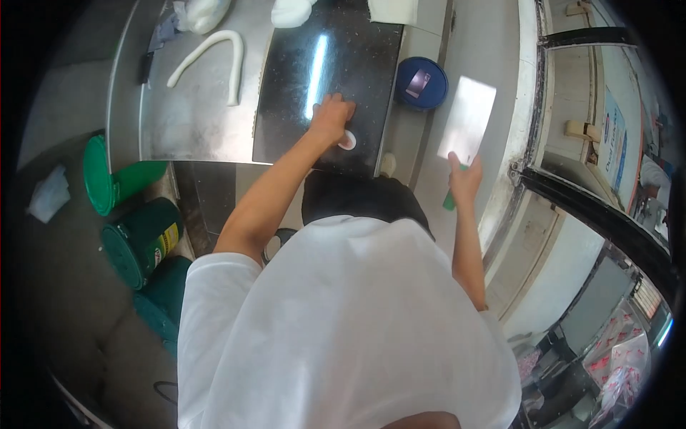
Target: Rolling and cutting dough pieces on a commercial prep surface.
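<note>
My right hand [465, 179] grips the green handle of a wide, flat metal cleaver [469, 118], its blade held up to the right of the counter. My left hand [332, 118] is down on the glossy black board [348, 59], fingers bent; whether they hold anything cannot be seen. Beside its heel lies a small white, pinkish-centred round piece [348, 140]. On the steel worktop [182, 128] to the left rests a long white dough-like rope [234, 59] bent into a hook. A white lump [291, 13] sits at the board's far edge.
A blue round lid [422, 83] with a small card-like item on it is right of the board. A pale cloth [394, 10] and a plastic bag with white contents [206, 15] lie at the far side. Green buckets [136, 241] stand lower left; a metal-framed window [589, 198] is at right.
</note>
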A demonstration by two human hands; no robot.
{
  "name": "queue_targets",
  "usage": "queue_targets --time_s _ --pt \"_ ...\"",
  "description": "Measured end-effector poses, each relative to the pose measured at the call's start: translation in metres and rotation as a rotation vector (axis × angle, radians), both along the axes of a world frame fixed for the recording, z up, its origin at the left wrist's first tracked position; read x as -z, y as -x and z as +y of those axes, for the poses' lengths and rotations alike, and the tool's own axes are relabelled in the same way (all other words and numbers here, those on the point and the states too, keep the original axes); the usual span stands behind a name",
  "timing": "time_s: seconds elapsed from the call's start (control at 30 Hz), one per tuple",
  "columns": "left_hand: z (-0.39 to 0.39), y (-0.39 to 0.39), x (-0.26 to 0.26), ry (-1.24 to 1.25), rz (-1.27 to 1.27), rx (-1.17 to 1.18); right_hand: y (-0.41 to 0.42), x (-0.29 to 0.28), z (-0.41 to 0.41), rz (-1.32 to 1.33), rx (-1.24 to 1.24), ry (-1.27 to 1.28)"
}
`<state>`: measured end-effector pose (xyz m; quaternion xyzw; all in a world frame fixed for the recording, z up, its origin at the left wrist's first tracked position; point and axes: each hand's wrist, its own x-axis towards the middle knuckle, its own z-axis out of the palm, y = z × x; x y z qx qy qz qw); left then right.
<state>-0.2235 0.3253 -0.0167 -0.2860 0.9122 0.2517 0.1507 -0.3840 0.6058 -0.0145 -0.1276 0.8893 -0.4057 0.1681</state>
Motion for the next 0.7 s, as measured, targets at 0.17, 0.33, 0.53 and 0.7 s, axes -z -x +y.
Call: queue_targets --time_s 0.17,0.33,0.53,0.7 --pt "-0.008 -0.001 -0.007 0.030 -0.014 0.198 -0.013 0.040 0.012 -0.085 0.071 0.161" --pt "0.033 0.018 0.024 0.067 0.210 -0.119 0.023 0.017 -0.056 0.010 -0.164 -0.032" --pt "0.053 0.019 0.033 0.275 0.358 -0.056 0.103 0.013 -0.195 -0.002 -0.239 0.182" --pt "0.048 0.017 0.033 0.168 0.404 -0.065 0.106 0.040 -0.265 0.084 -0.252 -0.161"
